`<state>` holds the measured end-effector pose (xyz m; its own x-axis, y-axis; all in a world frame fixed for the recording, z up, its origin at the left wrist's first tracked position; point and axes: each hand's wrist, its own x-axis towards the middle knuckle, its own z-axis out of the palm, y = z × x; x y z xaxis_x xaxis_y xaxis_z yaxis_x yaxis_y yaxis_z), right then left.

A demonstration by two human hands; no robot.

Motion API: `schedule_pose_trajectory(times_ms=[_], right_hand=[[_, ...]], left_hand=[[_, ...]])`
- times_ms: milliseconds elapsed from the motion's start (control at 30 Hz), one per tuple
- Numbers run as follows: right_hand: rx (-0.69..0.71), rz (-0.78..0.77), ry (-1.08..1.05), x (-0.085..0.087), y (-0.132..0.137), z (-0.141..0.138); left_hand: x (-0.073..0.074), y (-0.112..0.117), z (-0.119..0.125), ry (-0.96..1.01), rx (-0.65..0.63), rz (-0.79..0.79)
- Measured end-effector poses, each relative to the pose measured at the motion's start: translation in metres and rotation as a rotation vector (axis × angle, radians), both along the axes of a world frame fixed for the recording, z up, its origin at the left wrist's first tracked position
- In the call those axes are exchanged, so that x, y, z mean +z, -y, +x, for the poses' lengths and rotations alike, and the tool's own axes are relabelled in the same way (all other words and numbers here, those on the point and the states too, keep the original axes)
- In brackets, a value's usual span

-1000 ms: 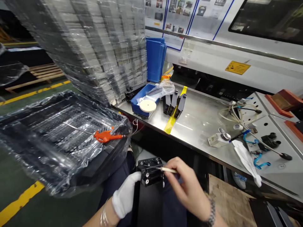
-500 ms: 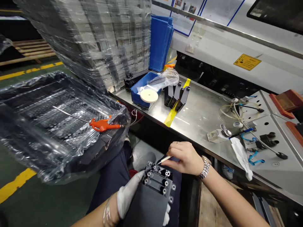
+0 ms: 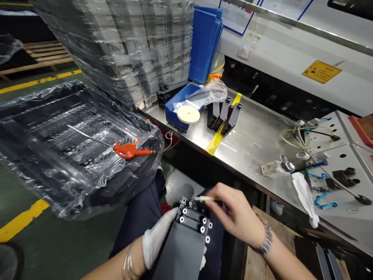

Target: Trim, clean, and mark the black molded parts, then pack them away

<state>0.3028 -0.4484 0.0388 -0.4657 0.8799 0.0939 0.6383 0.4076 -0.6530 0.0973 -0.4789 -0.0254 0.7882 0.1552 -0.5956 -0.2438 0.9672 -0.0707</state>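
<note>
Since half a second earlier, the right hand [image 3: 237, 216] had dropped closer over the black block [image 3: 186, 245], and the thin pale stick [image 3: 204, 198] it carried lay flatter along the block's far edge. Its fingers [image 3: 221, 192] were pinched together on the stick, whose tip rested by a metal-ringed hole near the block's far left corner. The gloved left hand [image 3: 157, 243] gripped the block from its left side, fingers curled around it, above the person's lap. Beyond the block to the left, an orange blow gun [image 3: 128, 149] lay on a film-wrapped black tray [image 3: 43, 163]. Beyond the block to the right ran the steel counter [image 3: 250, 144], carrying a blue bin [image 3: 176, 112].
</note>
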Motion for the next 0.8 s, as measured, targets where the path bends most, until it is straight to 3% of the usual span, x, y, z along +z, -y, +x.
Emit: schedule_pose_trajectory(times_ms=[100, 200, 367, 467, 567, 667, 800], right_hand=[[0.012, -0.078, -0.037, 0.011, 0.026, -0.002], [-0.045, -0.088, -0.038, 0.008, 0.047, -0.004], [-0.166, 0.01, -0.052, -0.01, 0.07, -0.016], [-0.226, 0.076, -0.052, -0.014, 0.076, -0.02], [-0.188, 0.018, -0.098, -0.013, 0.078, -0.02], [-0.208, 0.012, -0.091, -0.014, 0.079, -0.019], [-0.217, 0.122, -0.04, -0.017, 0.081, -0.021]], left_hand=[[-0.007, 0.003, -0.005, 0.098, 0.014, -0.067], [-0.011, 0.007, -0.008, 0.153, 0.076, -0.146], [0.004, 0.005, -0.01, -0.002, 0.116, -0.123], [0.016, 0.001, -0.01, -0.037, 0.114, -0.101], [0.022, 0.001, -0.009, -0.051, 0.103, -0.074], [0.019, 0.004, -0.006, -0.037, 0.125, -0.037], [0.012, 0.009, -0.002, -0.027, 0.165, -0.023]])
